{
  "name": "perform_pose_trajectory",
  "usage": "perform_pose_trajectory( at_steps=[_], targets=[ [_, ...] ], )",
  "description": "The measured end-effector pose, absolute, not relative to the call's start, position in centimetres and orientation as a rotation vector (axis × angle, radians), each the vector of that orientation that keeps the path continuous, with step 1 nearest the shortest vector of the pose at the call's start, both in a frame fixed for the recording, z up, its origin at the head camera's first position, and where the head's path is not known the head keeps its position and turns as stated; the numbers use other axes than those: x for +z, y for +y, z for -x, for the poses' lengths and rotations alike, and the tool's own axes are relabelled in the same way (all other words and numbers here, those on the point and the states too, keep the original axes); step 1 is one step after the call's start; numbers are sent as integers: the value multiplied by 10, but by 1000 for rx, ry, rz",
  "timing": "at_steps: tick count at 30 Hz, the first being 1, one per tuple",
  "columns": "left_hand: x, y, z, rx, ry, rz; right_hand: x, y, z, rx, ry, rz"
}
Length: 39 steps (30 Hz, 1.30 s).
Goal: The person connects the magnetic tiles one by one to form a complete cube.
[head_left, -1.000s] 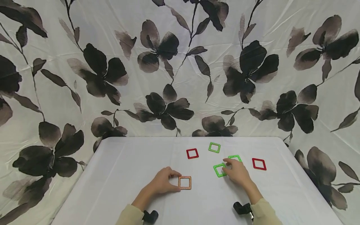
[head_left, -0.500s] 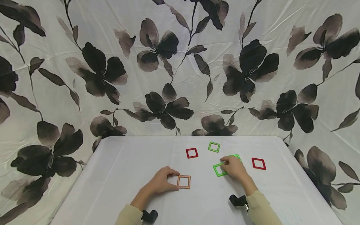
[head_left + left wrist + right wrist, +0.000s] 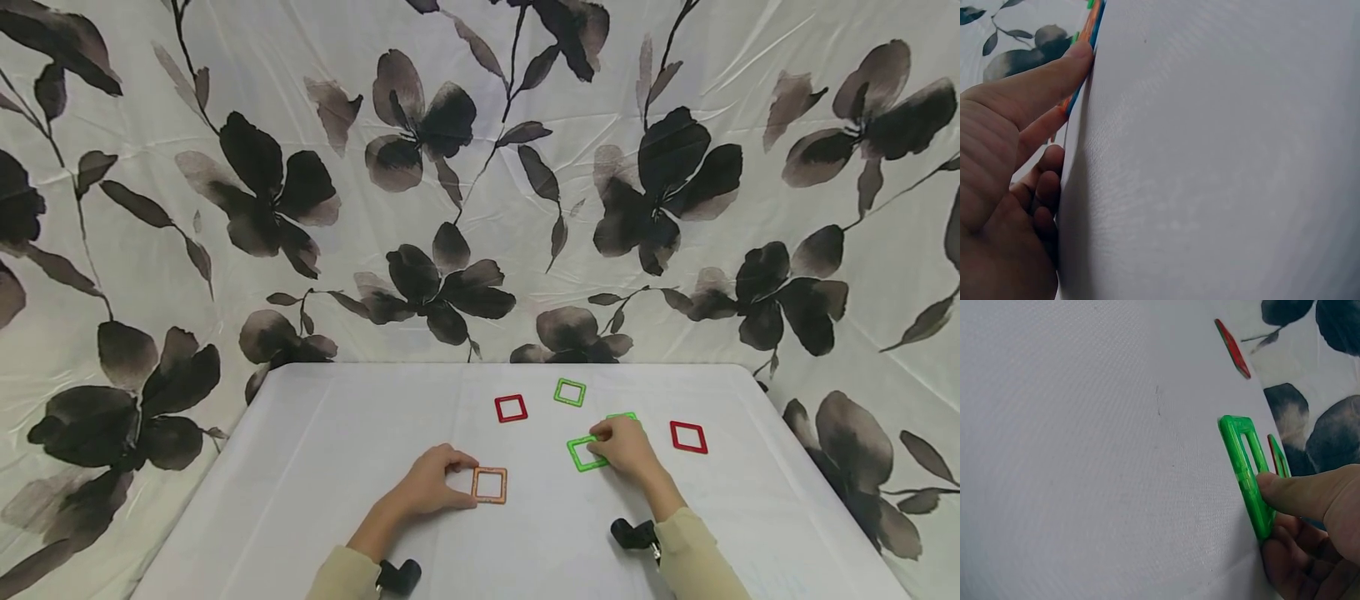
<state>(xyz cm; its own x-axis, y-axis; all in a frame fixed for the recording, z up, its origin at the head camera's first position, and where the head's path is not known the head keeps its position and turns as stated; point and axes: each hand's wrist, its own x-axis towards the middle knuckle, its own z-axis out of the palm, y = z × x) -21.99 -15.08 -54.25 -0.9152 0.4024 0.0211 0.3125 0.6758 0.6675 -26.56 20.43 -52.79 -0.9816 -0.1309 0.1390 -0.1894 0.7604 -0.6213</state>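
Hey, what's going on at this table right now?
A person is handling flat plastic square frames on a white-covered table. The left hand pinches an orange square frame at its edge. The right hand holds a bright green square frame, thumb pressed on its side. A second green frame peeks out just behind that hand. Two red square frames and another green square frame lie loose farther back.

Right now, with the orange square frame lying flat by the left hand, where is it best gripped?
Probably by the orange square frame's left bar, coming from the left: the left hand already pinches that side, the frame lies flat on the table, and its open middle leaves room for a fingertip.
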Motion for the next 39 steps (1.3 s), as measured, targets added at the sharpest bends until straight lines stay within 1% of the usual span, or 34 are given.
perform_pose_trajectory(
  at_steps=[6, 15, 21, 26, 35, 39],
  targets=[
    [-546, -150, 221, 1066, 2754, -538, -531, 206, 267, 1112, -2866, -186],
    [-546, -151, 221, 1080, 2759, -580, -537, 209, 263, 1417, -2808, -49],
    [-544, -151, 222, 1059, 2767, -569, -537, 204, 258, 1632, -2668, -121],
    [-543, -150, 222, 1044, 2762, -596, -531, 199, 248, 1837, -2568, -128],
    [-542, -150, 220, 1049, 2760, -583, -529, 189, 239, 1832, -2526, -258],
    [-542, -149, 220, 1060, 2770, -600, -525, 182, 234, 1793, -2508, -245]
  ],
)
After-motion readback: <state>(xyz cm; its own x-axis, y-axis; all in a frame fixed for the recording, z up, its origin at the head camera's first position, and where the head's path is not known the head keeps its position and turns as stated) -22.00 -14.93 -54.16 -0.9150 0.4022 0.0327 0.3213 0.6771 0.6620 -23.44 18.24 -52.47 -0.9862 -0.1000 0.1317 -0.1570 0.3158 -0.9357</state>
